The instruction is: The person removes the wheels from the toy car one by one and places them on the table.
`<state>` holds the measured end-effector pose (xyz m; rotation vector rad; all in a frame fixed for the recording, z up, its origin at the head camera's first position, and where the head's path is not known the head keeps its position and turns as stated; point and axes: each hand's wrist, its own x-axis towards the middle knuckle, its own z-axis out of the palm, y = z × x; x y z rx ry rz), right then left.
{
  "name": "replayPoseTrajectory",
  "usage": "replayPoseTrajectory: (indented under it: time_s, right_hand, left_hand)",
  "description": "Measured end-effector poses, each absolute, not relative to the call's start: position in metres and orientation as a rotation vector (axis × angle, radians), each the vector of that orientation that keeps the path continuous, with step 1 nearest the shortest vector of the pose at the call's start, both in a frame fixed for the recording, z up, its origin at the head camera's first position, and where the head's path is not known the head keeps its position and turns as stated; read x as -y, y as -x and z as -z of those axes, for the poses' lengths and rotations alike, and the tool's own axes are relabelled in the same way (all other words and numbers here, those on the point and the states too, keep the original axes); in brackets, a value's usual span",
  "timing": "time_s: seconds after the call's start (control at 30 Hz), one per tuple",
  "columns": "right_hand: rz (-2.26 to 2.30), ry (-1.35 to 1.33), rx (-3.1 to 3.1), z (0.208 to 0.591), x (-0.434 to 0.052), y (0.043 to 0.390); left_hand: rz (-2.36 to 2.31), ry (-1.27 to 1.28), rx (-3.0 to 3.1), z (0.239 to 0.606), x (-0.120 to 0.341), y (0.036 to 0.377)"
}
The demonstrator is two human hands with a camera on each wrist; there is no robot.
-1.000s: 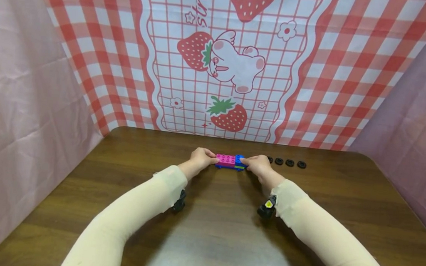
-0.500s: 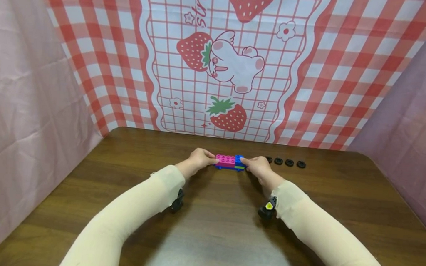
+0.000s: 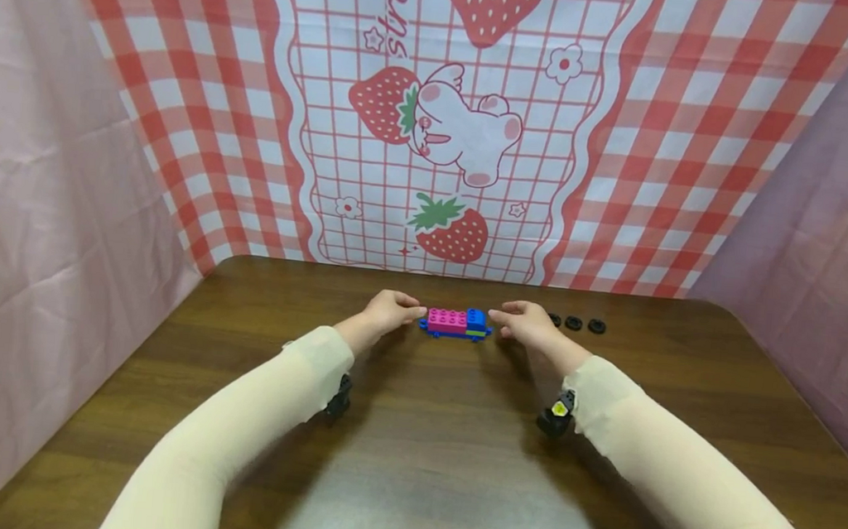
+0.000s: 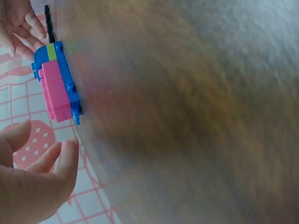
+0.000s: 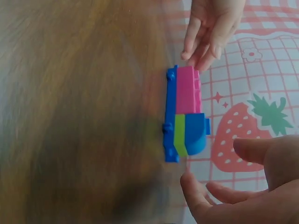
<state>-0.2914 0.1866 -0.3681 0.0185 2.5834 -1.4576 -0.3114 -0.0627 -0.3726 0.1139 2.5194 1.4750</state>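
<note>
A toy truck of building bricks (image 3: 447,322) stands on the table, with a pink studded block behind a blue cab, a lime green strip and a blue wheelless base. Left of its pink end is my left hand (image 3: 387,311), fingers and thumb spread apart and holding nothing. By the cab end my right hand (image 3: 531,325) is likewise relaxed, with a gap between its fingertips and the truck. Both wrist views show the truck (image 4: 57,84) standing free between the two hands. In the right wrist view the rounded blue cab (image 5: 195,134) faces my right hand.
Several black toy wheels (image 3: 574,324) lie in a row at the table's back right, partly hidden by my right hand. Behind the wooden table (image 3: 408,463) hangs a checked strawberry-print cloth (image 3: 256,118). Pink curtains (image 3: 64,186) hang at the sides.
Both hands have let go of the toy truck and moved outward from its ends, left hand leftward and right hand rightward. The truck stays in nearly the same place.
</note>
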Motion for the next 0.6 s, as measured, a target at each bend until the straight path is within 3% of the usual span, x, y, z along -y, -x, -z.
replayPoseTrajectory:
  time_s: [0.6]
  right_hand:
    - [0.991, 0.465, -2.967, 0.304, -0.214, 0.255]
  left_hand:
    - [-1.199, -0.611, -2.784, 0.320, 0.076, 0.286]
